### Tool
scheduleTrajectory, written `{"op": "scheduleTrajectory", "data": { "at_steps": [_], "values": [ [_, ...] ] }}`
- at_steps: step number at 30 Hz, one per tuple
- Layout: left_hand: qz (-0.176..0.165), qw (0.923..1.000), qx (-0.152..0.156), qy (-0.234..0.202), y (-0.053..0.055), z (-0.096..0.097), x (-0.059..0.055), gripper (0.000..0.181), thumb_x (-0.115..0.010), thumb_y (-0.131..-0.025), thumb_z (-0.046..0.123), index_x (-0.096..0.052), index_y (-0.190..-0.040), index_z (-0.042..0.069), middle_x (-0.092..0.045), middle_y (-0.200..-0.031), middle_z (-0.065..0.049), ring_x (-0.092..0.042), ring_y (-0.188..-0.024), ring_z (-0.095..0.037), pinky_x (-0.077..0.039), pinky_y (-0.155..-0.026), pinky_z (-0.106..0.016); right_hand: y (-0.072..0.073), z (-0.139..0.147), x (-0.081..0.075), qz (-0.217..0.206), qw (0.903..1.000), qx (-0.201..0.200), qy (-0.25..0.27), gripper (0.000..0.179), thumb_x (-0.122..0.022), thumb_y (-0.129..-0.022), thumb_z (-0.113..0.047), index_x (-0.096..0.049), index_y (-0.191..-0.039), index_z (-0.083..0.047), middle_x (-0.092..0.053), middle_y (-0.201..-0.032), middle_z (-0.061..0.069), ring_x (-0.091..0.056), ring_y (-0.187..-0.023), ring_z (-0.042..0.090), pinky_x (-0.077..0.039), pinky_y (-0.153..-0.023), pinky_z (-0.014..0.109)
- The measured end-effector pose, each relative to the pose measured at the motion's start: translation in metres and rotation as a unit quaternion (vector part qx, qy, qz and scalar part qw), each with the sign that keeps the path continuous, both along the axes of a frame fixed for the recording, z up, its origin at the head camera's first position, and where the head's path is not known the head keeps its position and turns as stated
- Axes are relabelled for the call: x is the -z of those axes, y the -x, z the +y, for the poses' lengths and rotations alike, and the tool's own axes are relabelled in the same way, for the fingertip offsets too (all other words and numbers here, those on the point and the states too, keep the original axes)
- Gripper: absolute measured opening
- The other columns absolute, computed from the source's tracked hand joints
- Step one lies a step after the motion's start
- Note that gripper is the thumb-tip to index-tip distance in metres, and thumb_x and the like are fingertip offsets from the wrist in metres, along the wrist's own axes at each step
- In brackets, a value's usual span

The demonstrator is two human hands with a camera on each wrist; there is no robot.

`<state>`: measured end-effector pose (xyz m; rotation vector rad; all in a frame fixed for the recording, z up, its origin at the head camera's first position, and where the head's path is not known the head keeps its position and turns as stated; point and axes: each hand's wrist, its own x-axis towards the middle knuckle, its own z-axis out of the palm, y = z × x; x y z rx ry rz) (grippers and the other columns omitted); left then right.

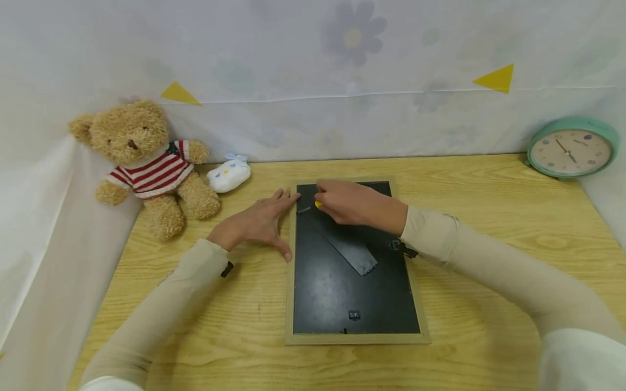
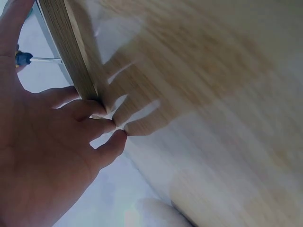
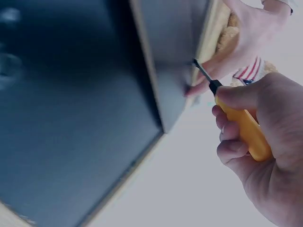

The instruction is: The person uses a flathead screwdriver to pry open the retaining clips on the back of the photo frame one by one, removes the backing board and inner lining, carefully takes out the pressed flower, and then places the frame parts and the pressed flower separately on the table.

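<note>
The right hand (image 3: 265,156) was curled tight round the yellow handle of a small screwdriver (image 3: 239,125), whose dark shaft ran up and left in the right wrist view to meet the edge of the picture frame (image 1: 289,282) where the black backing board (image 1: 342,282) sits inside the wooden border. In the head view that working point lay at the upper left corner of the frame, just left of centre in the picture, with only a speck of yellow showing under the knuckles. The left hand (image 1: 259,222) lay flat and relaxed on the table (image 1: 489,260), fingers straight and gripping nothing, their tips pressed against the frame's left outer edge; the left wrist view showed them butted against that wooden side. The frame lay face down in the middle of the table, its fold-out stand (image 1: 349,252) slanting across the backing. A teddy bear (image 1: 146,163) in a striped jumper and a small white plush toy (image 1: 229,174) sat at the upper left, a mint-green clock (image 1: 571,149) at the upper right. The step in hand looked to be levering a retaining tab at that corner; the next move would call for a gentle, controlled twist of the tip while the flat hand kept the frame from sliding.
</note>
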<state>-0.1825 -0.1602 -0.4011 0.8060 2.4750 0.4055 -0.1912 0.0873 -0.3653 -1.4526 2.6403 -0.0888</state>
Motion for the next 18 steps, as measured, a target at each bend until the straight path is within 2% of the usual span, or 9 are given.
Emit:
{"op": "scheduleTrajectory", "data": {
  "at_steps": [6,10,16,18],
  "values": [
    [0.005,1.0,0.004,-0.001,0.001,0.0,-0.002,0.143,-0.087,-0.057,0.069,-0.009,-0.162,0.013,-0.002,-0.164,-0.022,-0.001,-0.152,-0.036,-0.016,-0.116,-0.062,0.008,-0.019,-0.019,-0.003,0.9979,-0.014,-0.063,0.023,-0.058,-0.102,-0.014,-0.071,-0.115,0.0,-0.059,-0.113,0.016,-0.061,-0.09,0.026,-0.052,-0.08,0.038],
    [0.008,0.9999,0.007,-0.007,0.001,-0.001,-0.002,0.144,-0.088,-0.056,0.068,-0.009,-0.162,0.013,-0.005,-0.164,-0.023,-0.002,-0.152,-0.038,-0.018,-0.116,-0.062,0.015,-0.034,-0.031,-0.007,0.9955,-0.032,-0.088,0.02,-0.06,-0.1,-0.011,-0.072,-0.114,-0.002,-0.061,-0.113,0.016,-0.062,-0.093,0.028,-0.053,-0.083,0.039],
    [0.013,0.9994,0.016,-0.029,0.001,0.0,-0.001,0.148,-0.089,-0.056,0.067,0.005,-0.162,0.023,0.002,-0.166,-0.011,-0.003,-0.151,-0.041,-0.02,-0.114,-0.064,0.018,-0.054,-0.045,-0.019,0.9938,-0.048,-0.099,0.019,-0.063,-0.095,-0.001,-0.073,-0.11,-0.004,-0.064,-0.105,0.014,-0.062,-0.088,0.027,-0.053,-0.08,0.038],
    [0.018,0.9989,0.02,-0.038,0.001,0.0,-0.001,0.149,-0.089,-0.055,0.066,0.007,-0.162,0.025,0.005,-0.167,-0.008,-0.009,-0.15,-0.04,-0.022,-0.114,-0.062,0.018,-0.058,-0.047,-0.024,0.9939,-0.046,-0.097,0.019,-0.063,-0.093,0.001,-0.074,-0.11,-0.003,-0.064,-0.104,0.013,-0.061,-0.087,0.026,-0.052,-0.079,0.037]
  ]
}}
